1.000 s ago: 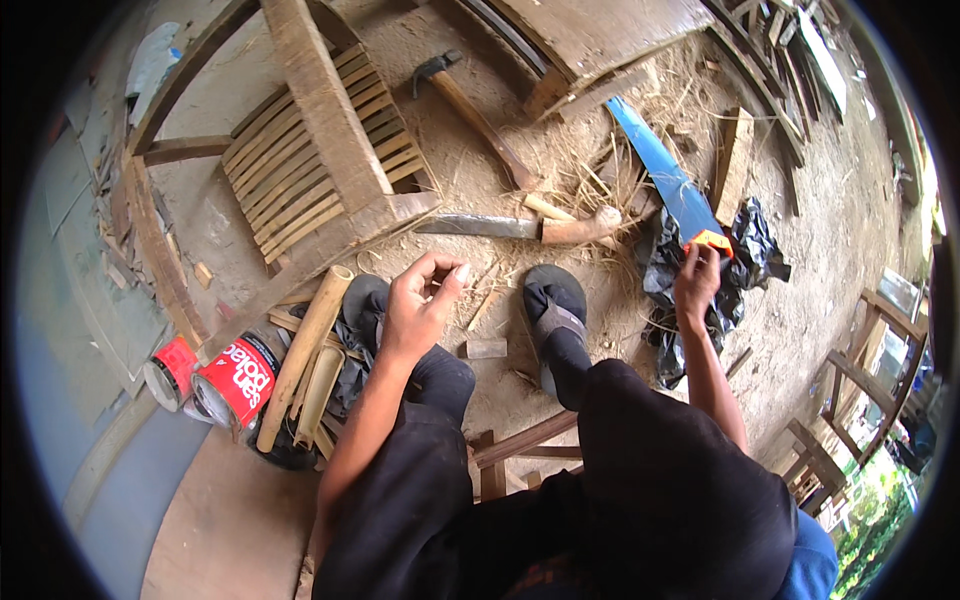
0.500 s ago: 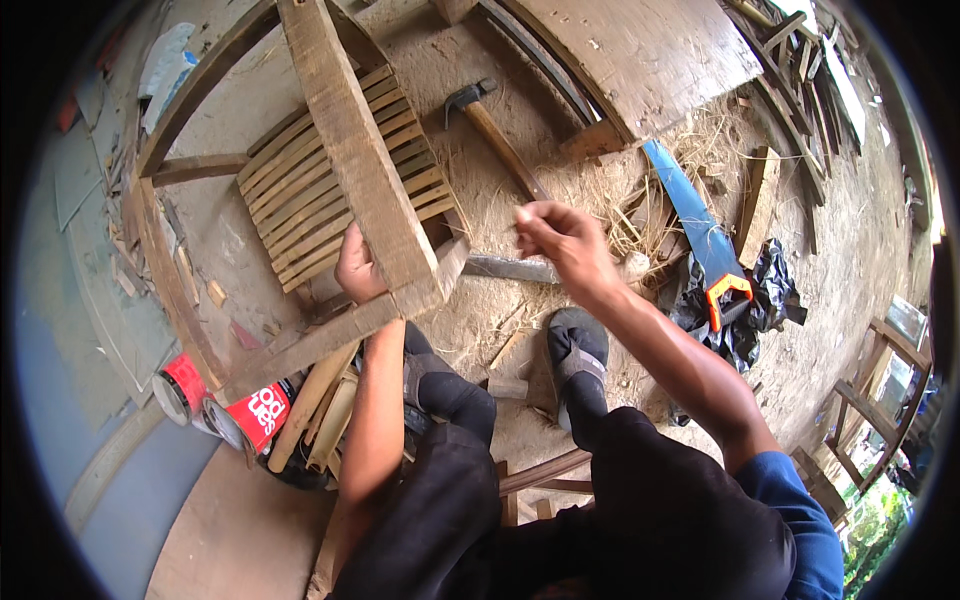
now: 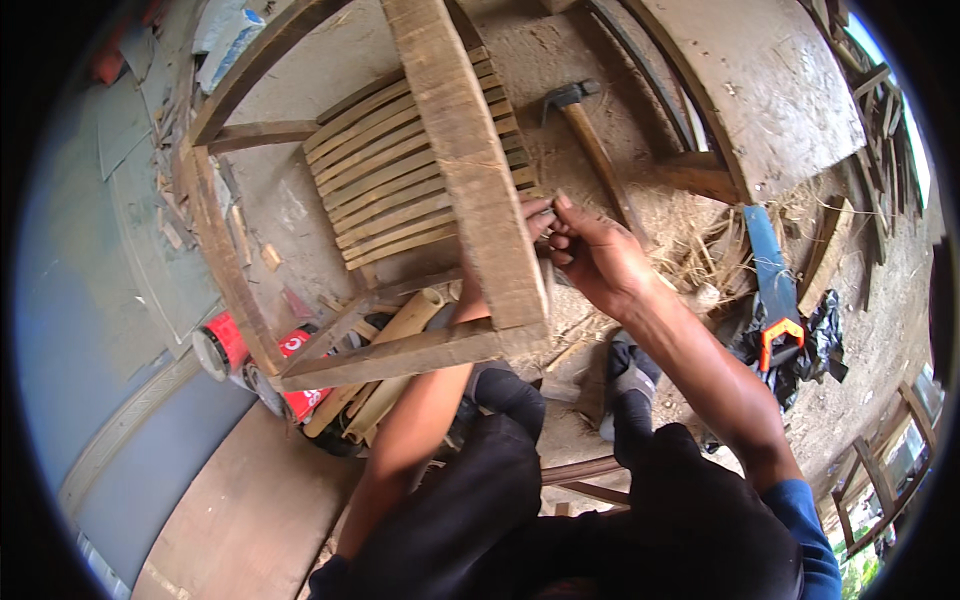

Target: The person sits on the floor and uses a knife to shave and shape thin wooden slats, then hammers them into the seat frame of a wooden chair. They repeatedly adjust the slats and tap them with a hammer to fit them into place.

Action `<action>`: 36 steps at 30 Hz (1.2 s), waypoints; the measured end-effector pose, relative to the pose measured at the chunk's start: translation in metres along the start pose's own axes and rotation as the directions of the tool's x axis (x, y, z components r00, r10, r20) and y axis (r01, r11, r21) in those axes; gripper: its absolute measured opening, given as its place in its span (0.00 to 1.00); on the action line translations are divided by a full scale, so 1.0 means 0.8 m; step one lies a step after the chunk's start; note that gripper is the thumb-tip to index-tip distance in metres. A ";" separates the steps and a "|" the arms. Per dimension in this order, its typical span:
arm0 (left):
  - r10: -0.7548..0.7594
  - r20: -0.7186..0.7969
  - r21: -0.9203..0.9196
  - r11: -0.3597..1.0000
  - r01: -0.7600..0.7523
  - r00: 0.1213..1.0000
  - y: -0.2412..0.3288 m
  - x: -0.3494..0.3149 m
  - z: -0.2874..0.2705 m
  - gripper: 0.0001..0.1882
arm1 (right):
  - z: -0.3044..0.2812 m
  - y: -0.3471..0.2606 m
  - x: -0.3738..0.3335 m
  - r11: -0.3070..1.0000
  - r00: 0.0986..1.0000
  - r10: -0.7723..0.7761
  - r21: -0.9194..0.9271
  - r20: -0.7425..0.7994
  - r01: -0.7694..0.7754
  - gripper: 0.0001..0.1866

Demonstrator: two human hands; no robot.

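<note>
A wooden chair frame (image 3: 465,160) with a slatted panel (image 3: 395,165) lies tipped over before me. My left arm passes beneath its lower rail, and most of my left hand (image 3: 538,215) is hidden behind the thick wooden bar. Its fingertips come out past the bar's right side and are drawn together. There they meet my right hand (image 3: 603,262), whose thumb and fingers are pinched. Whatever lies between the fingertips is too small to make out. A claw hammer (image 3: 592,145) rests on the ground just beyond my hands.
To the right lie a blue-bladed handsaw (image 3: 770,265) with an orange handle, a black plastic bag (image 3: 822,340) and wood shavings (image 3: 690,245). A wooden board (image 3: 750,90) stands at the far right. Red cans (image 3: 228,340) and wood strips (image 3: 395,345) are at lower left.
My left hand has moved from the bar's left side to behind it, its fingertips showing on the right. My right hand has come to meet them. The view has shifted left.
</note>
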State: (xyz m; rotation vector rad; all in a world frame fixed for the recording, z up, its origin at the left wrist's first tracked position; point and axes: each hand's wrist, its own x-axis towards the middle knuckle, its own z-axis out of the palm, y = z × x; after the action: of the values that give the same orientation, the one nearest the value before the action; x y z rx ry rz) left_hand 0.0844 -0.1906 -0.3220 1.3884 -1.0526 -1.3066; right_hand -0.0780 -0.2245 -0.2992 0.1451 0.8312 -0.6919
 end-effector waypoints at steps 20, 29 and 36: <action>0.412 0.104 0.591 0.707 -0.390 0.905 -0.027 0.027 -0.023 0.08 | -0.061 -0.056 0.012 0.039 0.631 -0.739 -0.920 0.237 0.391 0.14; 0.469 0.188 0.635 0.613 -0.471 0.863 -0.062 0.029 -0.043 0.12 | -0.080 -0.045 0.019 -0.090 0.556 -0.760 -0.902 0.336 0.422 0.10; 0.458 0.185 0.660 0.597 -0.456 0.869 -0.060 0.028 -0.037 0.13 | -0.095 -0.044 0.027 -0.262 0.461 -0.768 -0.874 0.445 0.409 0.11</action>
State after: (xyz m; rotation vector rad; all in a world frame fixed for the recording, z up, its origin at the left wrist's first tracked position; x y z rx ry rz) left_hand 0.1147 -0.2008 -0.3730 1.4747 -1.8780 -0.5134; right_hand -0.1375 -0.2340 -0.3615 -1.6704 1.5600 -0.9587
